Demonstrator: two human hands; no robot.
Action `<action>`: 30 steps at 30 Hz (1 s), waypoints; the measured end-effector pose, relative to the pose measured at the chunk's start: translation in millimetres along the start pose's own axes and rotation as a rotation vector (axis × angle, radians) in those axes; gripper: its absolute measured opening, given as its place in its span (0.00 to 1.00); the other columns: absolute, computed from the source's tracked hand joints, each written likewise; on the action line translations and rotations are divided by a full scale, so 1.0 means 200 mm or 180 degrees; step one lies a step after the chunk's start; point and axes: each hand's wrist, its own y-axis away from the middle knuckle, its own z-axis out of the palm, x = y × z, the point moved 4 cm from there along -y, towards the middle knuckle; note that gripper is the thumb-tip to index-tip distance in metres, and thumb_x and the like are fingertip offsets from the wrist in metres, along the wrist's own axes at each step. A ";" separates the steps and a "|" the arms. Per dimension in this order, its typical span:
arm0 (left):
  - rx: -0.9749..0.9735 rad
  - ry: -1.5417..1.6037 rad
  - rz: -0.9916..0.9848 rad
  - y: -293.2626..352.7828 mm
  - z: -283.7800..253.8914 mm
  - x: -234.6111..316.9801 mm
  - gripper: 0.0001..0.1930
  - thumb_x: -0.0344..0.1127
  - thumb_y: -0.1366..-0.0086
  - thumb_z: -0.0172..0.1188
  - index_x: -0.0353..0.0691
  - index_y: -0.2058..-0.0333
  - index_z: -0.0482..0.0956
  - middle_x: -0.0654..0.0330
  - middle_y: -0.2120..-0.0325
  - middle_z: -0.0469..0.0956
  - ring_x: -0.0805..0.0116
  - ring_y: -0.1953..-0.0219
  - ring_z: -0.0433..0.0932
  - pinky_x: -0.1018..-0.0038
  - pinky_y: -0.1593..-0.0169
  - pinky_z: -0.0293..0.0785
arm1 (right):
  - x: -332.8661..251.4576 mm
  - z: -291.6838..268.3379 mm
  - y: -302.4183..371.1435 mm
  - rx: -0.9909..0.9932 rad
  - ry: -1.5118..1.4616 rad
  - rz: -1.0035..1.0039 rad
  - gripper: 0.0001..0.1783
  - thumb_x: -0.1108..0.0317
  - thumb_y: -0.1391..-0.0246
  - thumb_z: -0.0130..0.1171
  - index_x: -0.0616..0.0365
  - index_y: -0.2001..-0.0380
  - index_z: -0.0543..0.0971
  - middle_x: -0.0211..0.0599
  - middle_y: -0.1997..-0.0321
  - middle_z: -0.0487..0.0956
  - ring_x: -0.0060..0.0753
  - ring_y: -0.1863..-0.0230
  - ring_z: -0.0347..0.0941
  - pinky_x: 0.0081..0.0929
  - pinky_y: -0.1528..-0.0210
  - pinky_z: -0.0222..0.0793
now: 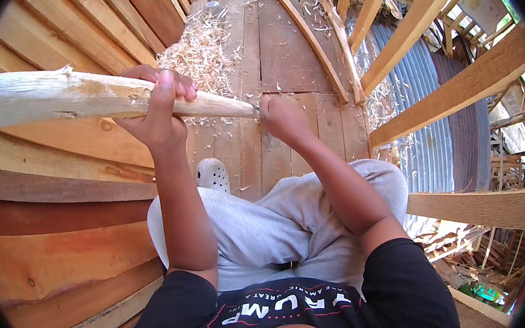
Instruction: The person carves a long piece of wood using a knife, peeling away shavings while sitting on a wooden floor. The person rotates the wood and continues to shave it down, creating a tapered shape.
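Note:
A thick, pale, peeled wooden pole [48,93] runs in from the left edge and narrows to a pointed end on the right. My left hand [164,101] is wrapped around it near the tapered part, thumb on top. At the tip, my right hand [282,118] is closed in a fist. A small dark bit shows between that fist and the pole's point; whether it belongs to a tool, I cannot make out. The fingers hide whatever the right hand holds.
Curly wood shavings [201,50] lie heaped on the plank floor [252,144]. Two long sticks [306,35] rest on the floor ahead. A board wall [47,238] stands at left, a wooden railing [460,82] at right. One clog [213,175] shows below the pole.

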 end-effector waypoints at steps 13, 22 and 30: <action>-0.0422 0.0089 0.0023 0.01 0.02 -0.01 0.06 0.26 0.42 0.55 0.39 0.67 0.68 0.58 0.83 0.68 0.68 0.80 0.69 0.68 0.70 0.71 | 0.04 0.04 -0.04 0.0311 -0.0487 0.0084 0.27 0.54 0.40 0.35 0.63 0.70 0.79 0.57 0.63 0.79 0.59 0.60 0.76 0.51 0.55 0.70; -0.0490 0.0175 0.0091 0.00 0.01 -0.02 0.08 0.21 0.42 0.55 0.36 0.65 0.67 0.58 0.81 0.70 0.70 0.79 0.71 0.68 0.72 0.73 | 0.25 0.12 -0.14 0.0533 0.0546 0.0051 0.20 0.57 0.43 0.44 0.56 0.74 0.83 0.47 0.68 0.82 0.50 0.66 0.79 0.49 0.65 0.74; -0.1477 0.0335 -0.0106 0.00 -0.03 0.00 0.04 0.30 0.40 0.48 0.42 0.69 0.62 0.60 0.82 0.64 0.69 0.79 0.65 0.68 0.68 0.67 | 0.56 0.17 -0.28 0.0665 0.0885 0.0407 0.29 0.48 0.39 0.39 0.60 0.68 0.82 0.47 0.66 0.83 0.49 0.65 0.80 0.43 0.67 0.75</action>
